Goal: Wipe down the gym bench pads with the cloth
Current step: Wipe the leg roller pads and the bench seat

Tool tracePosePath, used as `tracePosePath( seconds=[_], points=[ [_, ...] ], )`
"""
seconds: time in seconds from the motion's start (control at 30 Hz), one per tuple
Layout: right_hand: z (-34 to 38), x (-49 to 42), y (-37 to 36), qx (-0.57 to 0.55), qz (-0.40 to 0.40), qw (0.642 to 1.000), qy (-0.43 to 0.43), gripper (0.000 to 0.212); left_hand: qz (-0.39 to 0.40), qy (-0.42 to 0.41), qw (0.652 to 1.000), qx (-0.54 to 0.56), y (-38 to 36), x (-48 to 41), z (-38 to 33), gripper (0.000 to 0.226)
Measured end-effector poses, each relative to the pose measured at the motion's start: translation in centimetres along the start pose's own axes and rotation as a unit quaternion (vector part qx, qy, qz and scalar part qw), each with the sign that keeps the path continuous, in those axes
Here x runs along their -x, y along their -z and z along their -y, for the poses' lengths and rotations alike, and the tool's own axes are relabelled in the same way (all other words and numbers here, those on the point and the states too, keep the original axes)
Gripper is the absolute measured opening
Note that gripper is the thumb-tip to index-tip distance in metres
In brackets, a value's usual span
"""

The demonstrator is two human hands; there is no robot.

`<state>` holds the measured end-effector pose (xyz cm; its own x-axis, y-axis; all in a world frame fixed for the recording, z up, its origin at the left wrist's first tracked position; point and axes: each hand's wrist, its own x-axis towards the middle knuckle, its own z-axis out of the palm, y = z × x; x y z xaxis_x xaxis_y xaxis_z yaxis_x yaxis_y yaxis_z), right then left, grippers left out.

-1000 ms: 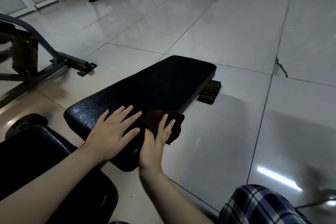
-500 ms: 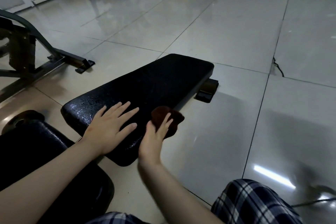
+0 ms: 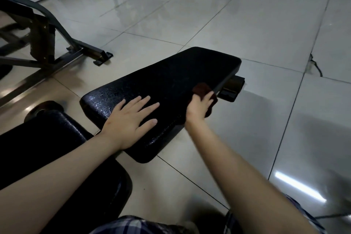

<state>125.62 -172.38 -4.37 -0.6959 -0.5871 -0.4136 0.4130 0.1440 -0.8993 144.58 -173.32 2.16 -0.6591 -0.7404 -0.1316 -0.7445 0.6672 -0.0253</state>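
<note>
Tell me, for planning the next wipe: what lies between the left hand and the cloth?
Only bare black pad lies between the left hand and the cloth, as the head view shows.

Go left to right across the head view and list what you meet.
Grey machine frame → left hand flat on the bench pad → right hand holding the cloth → bench foot → floor crack.

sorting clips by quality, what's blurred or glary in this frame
Head view: dim overall; the right hand and the cloth are motion-smeared, the left hand flat on the bench pad is sharp; a bright light streak glares off the floor tiles at lower right.
</note>
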Motion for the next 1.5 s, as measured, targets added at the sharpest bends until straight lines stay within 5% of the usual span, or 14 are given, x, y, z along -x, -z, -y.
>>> tracePosePath(
  seconds=[0.27, 0.37, 0.47, 0.57, 0.73, 0.87, 0.97, 1.2, 1.3, 1.5],
  points=[
    [-1.0, 0.5, 0.8, 0.005, 0.024, 0.999, 0.032, 0.064, 0.009, 0.008, 1.0, -0.003, 0.1, -0.1, -0.2, 0.083],
    [-3.1, 9.2, 1.4, 0.062, 0.145, 0.977, 0.145, 0.063, 0.005, 0.008, 1.0, -0.015, 0.2, -0.1, -0.4, 0.085],
    [-4.6, 12.9, 3.1, 0.175, 0.232, 0.922, 0.255, 0.059, 0.005, 0.004, 1.0, -0.022, 0.4, 0.0, -0.5, 0.088],
    [-3.5, 10.5, 4.2, 0.361, 0.242, 0.824, 0.363, 0.059, -0.008, -0.007, 1.0, -0.005, 0.5, 0.2, -0.4, 0.089],
    [-1.2, 6.2, 4.9, 0.419, 0.335, 0.697, 0.476, 0.061, -0.022, -0.004, 1.0, 0.015, 0.4, 0.2, -0.2, 0.088],
    [1.9, -0.8, 3.1, 0.506, 0.338, 0.674, 0.419, 0.069, -0.013, -0.001, 1.0, -0.003, 0.3, 0.0, -0.2, 0.088],
    [3.7, -7.5, 0.5, 0.603, 0.295, 0.665, 0.326, 0.053, -0.022, -0.003, 1.0, 0.011, 0.3, 0.2, -0.2, 0.083],
    [5.3, -14.3, -3.2, 0.662, 0.239, 0.678, 0.212, 0.055, -0.011, 0.0, 1.0, 0.013, 0.4, 0.2, -0.2, 0.084],
    [5.3, -11.0, -3.5, 0.661, 0.272, 0.659, 0.234, 0.055, -0.02, -0.001, 1.0, 0.018, 0.4, 0.2, -0.3, 0.084],
    [4.2, 0.5, -0.1, 0.583, 0.464, 0.542, 0.388, 0.06, -0.053, 0.018, 0.998, 0.011, 0.1, 0.3, -0.3, 0.087]
  ],
)
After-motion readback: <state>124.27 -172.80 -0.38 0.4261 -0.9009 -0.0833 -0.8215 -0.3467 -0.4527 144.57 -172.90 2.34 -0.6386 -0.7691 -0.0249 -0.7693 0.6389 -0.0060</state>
